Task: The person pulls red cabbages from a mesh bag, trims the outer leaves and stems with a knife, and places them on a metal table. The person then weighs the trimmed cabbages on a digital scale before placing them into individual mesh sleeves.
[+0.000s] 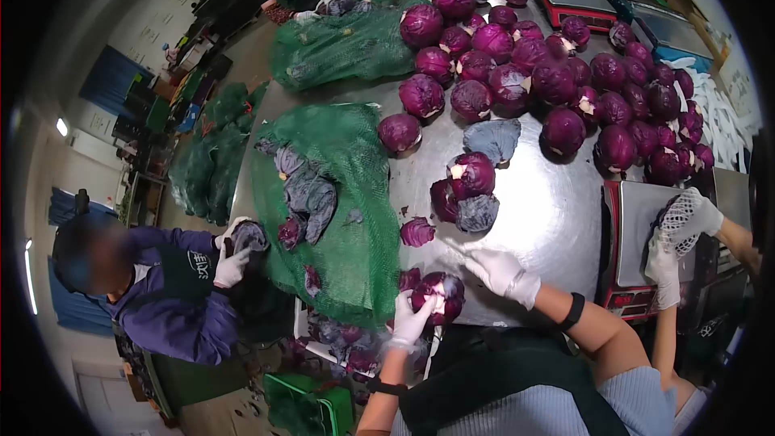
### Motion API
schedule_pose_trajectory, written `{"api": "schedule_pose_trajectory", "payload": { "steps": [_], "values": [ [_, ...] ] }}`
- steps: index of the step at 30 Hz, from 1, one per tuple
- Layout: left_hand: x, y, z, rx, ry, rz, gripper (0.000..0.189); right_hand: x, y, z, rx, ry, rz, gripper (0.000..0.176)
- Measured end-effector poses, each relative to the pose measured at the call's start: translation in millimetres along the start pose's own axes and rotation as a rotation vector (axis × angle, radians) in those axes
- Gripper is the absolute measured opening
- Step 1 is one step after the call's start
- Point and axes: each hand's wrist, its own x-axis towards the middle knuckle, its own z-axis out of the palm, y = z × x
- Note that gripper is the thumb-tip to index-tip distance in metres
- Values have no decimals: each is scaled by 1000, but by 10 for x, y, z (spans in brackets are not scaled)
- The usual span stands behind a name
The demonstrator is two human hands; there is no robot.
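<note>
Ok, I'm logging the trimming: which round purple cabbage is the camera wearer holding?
The round purple cabbage at the near edge of the steel table, gripped by the white-gloved left hand; the other heads lie loose farther up.

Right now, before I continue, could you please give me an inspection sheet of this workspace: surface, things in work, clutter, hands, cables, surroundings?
Surface: steel table, shiny, largely covered.
Job's things: red cabbage at the near edge; heap of red cabbages across the far side.
Clutter: loose leaves mid-table; green net sack spread over the left part, leaves lying on it.
Hands: left hand gloved, grips the red cabbage; right hand gloved, open, just beside it.
Cables: nothing seen.
Surroundings: co-worker in purple at left, holding a cabbage; another person's gloved hands over a red scale at right.
</note>
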Motion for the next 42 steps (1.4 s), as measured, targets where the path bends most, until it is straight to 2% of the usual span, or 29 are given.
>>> {"api": "schedule_pose_trajectory", "payload": {
  "steps": [1,2,3,5,6,9,10,13,15,17,19,20,21,23,24,25,27,29,30,31,32,34,35,37,38,39,41,42],
  "values": [
    [-1,53,46,-248,-55,-157,65,-119,31,131,18,-21,-22,35],
    [13,-25,107,-231,-47,-114,67,-190,87,298,23,57,-106,41],
    [24,28,153,-218,-38,-71,70,-253,-2,347,-54,66,-108,53],
    [-60,296,175,53,-13,100,73,-299,-80,421,-88,2,-39,62],
    [-63,361,167,8,-60,116,76,-251,-191,362,-85,-90,72,60],
    [-46,351,157,-164,-95,28,77,-142,-83,461,-166,-96,19,53],
    [-38,356,150,-27,-64,37,76,-66,113,597,-83,-29,-60,46],
    [48,235,187,34,-30,-2,75,-17,20,453,-81,36,-82,39],
    [40,235,155,-22,-51,-3,77,76,213,513,-94,52,-25,33],
    [-24,34,127,65,-115,176,75,229,688,488,-58,80,-115,31],
    [-125,-74,48,39,-100,367,72,243,802,296,59,100,323,33],
    [-154,-208,109,-238,-69,221,74,261,701,86,199,-66,495,42],
    [-222,-194,148,-510,-43,60,75,210,644,48,201,-68,503,42],
    [-245,56,151,-517,38,-88,73,80,483,23,324,-25,155,65],
    [-262,262,142,-593,31,-115,80,23,139,-121,496,-194,230,83],
    [-234,264,122,-600,30,-114,80,-25,-37,-141,226,-259,216,81],
    [-144,220,67,124,-41,239,85,-45,-45,156,16,-46,-343,80],
    [-94,272,82,160,-166,281,91,-132,-257,207,-338,-291,-135,72],
    [-111,343,78,282,-163,382,91,-115,-137,360,-297,-166,-193,49],
    [-120,378,79,404,-161,485,91,-53,-82,384,-296,-162,-189,49],
    [-119,378,88,404,-163,487,91,39,-44,357,-274,-89,-153,38],
    [-113,350,69,38,-258,342,86,226,141,381,-151,92,-16,27],
    [-106,326,24,43,-263,344,86,291,291,365,-140,110,56,28],
    [-67,267,-122,190,-396,460,81,297,459,209,-107,-5,242,32],
    [-84,212,-204,212,-411,458,76,220,477,180,-84,106,179,42],
    [-101,124,-250,210,-407,456,76,134,287,50,-186,73,155,52],
    [-188,-65,-312,-121,-439,172,76,-63,195,108,-33,103,24,59],
    [-264,48,-301,-268,-408,126,75,-154,127,138,-27,-32,3,62]
  ]
}}
